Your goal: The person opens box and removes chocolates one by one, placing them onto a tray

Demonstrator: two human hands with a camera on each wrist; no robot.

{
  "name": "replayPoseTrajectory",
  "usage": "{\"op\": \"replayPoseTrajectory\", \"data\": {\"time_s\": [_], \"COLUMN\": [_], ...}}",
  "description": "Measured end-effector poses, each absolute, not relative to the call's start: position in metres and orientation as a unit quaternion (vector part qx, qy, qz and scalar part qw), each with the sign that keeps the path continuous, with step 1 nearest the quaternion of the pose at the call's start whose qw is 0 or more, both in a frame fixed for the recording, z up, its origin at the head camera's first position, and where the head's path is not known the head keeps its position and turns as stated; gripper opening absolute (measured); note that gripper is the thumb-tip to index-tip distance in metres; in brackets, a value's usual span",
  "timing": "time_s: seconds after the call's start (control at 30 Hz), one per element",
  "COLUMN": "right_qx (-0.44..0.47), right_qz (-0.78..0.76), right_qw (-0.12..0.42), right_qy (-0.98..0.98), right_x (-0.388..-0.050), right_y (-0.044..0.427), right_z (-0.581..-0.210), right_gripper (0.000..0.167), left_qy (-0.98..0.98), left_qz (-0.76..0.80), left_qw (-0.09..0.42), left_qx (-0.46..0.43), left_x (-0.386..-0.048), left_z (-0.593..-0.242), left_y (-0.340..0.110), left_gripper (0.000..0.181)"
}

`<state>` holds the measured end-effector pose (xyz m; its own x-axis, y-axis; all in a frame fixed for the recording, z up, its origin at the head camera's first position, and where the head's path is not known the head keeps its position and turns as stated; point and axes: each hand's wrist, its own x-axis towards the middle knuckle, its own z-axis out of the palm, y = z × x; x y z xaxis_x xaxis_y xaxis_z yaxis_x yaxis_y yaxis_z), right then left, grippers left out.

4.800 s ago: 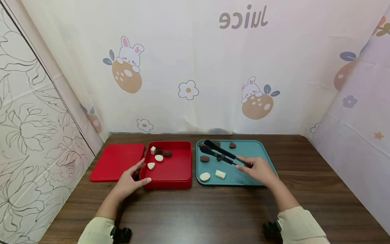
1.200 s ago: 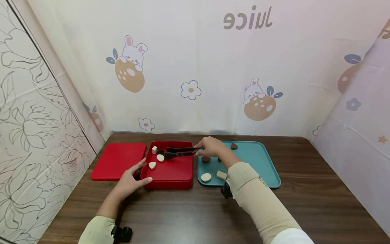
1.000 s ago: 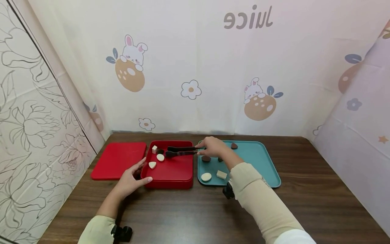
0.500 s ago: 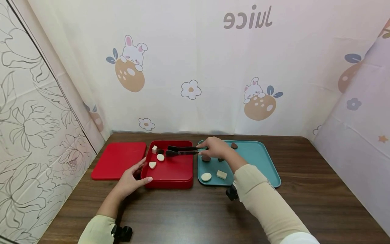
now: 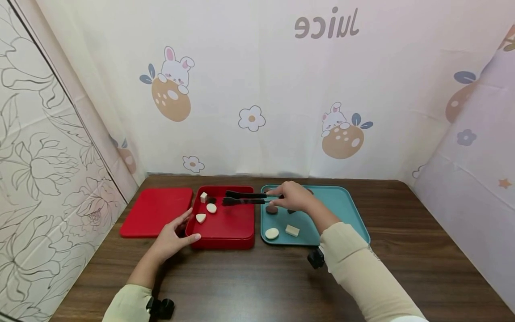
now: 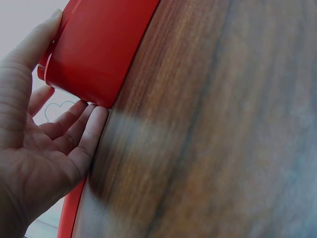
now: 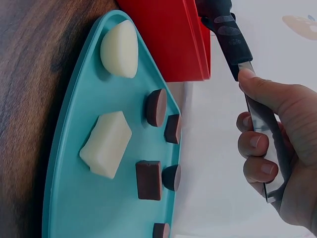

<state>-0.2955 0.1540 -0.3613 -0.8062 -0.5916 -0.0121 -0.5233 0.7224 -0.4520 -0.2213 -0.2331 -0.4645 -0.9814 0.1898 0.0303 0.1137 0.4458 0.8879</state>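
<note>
My left hand (image 5: 170,239) holds the near-left corner of a red box (image 5: 229,230), thumb at the front and fingers along the left side. In the box lie a white cube (image 5: 204,197), a dark round piece (image 5: 212,200), a white oval (image 5: 211,208) and a white rounded-triangle piece (image 5: 200,218). With thumb and fingers my right hand (image 5: 295,196) grips black-tipped metal tongs (image 7: 235,47). Their arms reach left over the box, tips spread apart next to the dark piece. Whether something dark lies behind the tips, I cannot tell.
A teal tray (image 5: 330,214) right of the box bears a white oval piece (image 5: 272,233), a white block (image 5: 292,230) and several brown chocolate-like pieces (image 7: 148,179), partly behind my right hand. A flat red lid (image 5: 157,212) lies left of the box on the wooden table (image 5: 249,281).
From over the tray, my right hand moved left with the tongs to the box. In the last half second it has drawn slightly right. My left hand has stayed at the box corner.
</note>
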Motion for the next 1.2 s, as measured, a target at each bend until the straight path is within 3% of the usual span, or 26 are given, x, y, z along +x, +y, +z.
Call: {"op": "replayPoseTrajectory", "data": {"time_s": [0.73, 1.2], "right_qx": [-0.262, -0.231], "right_qz": [-0.301, -0.322], "right_qw": [0.062, 0.024], "right_qy": [0.915, 0.918], "right_x": [-0.270, -0.249], "right_y": [0.198, 0.224], "right_z": [-0.363, -0.369], "right_gripper": [0.040, 0.039], "left_qy": [0.853, 0.854], "left_qz": [0.514, 0.511], "left_qw": [0.033, 0.032], "left_qx": [0.090, 0.091], "left_x": [-0.220, -0.223], "left_z": [-0.463, -0.468], "left_y": [-0.233, -0.234], "left_gripper": [0.087, 0.086]}}
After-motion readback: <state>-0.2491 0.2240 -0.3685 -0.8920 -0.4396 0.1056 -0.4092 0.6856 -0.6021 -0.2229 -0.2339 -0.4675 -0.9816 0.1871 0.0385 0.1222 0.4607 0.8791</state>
